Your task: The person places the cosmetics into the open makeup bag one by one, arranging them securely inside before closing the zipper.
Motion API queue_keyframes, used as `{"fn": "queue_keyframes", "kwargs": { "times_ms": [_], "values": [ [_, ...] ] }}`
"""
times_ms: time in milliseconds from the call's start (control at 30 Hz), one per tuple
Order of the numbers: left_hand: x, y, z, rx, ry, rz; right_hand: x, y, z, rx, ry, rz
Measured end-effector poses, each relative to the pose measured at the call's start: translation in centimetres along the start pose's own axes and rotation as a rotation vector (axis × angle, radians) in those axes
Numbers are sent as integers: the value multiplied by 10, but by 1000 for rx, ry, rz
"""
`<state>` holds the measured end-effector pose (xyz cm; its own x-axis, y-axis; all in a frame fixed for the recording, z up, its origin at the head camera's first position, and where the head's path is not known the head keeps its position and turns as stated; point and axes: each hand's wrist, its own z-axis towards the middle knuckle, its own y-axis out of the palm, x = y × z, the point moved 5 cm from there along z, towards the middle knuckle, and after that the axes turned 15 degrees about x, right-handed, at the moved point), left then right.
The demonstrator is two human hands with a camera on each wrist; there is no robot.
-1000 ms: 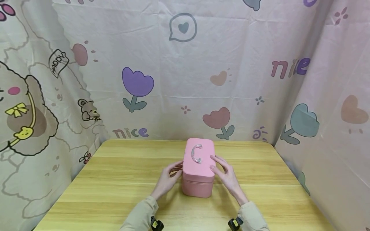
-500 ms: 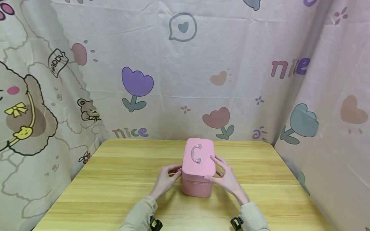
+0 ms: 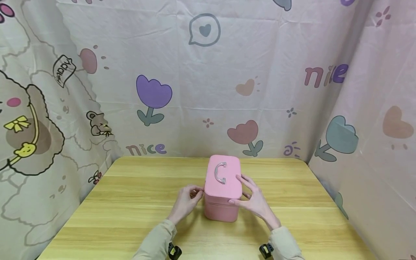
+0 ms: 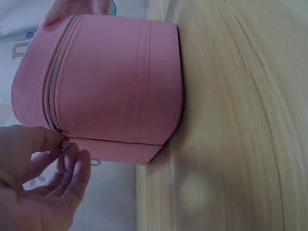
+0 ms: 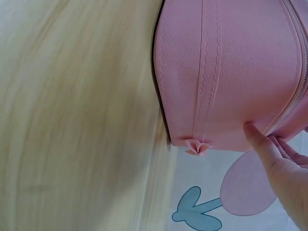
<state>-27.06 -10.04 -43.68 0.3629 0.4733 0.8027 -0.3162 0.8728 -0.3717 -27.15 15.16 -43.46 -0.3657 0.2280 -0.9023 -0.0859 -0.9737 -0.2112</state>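
Note:
A pink vanity case (image 3: 224, 184) stands upright on the table, a clear curved handle (image 3: 219, 173) on its lid. At its left side my left hand (image 3: 186, 203) pinches a small shiny zipper pull (image 4: 65, 144) between thumb and index finger. In the left wrist view, the zipper (image 4: 50, 89) runs below the lid and looks closed along the visible stretch. My right hand (image 3: 256, 201) holds the case's near right corner, thumb on the near face and one finger on the lid. A small pink bow (image 5: 197, 147) sits on the case's side.
The wooden table (image 3: 136, 187) reaches back to a patterned curtain (image 3: 195, 90), which also hangs at both sides. Black wrist devices, such as the left one (image 3: 174, 251), sit at both sleeves.
My left fingers have drawn together onto the zipper pull. My right thumb has slid from the lid's edge down onto the near face. The case stays in place.

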Motion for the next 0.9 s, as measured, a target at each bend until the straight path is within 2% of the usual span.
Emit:
{"fn": "queue_keyframes", "kwargs": {
  "times_ms": [100,267,467,700,900],
  "values": [
    [0,1,-1,-30,2,14,0,0,0,1,-7,4],
    [-1,2,-3,-94,4,-9,1,0,0,8,-13,0],
    [1,-1,0,-111,32,1,1,0,1,17,3,-9],
    [7,-7,0,-138,130,47,1,-1,1,17,27,-25],
    [14,-13,-5,-183,282,54,1,-1,1,13,46,-24]
  ]
}}
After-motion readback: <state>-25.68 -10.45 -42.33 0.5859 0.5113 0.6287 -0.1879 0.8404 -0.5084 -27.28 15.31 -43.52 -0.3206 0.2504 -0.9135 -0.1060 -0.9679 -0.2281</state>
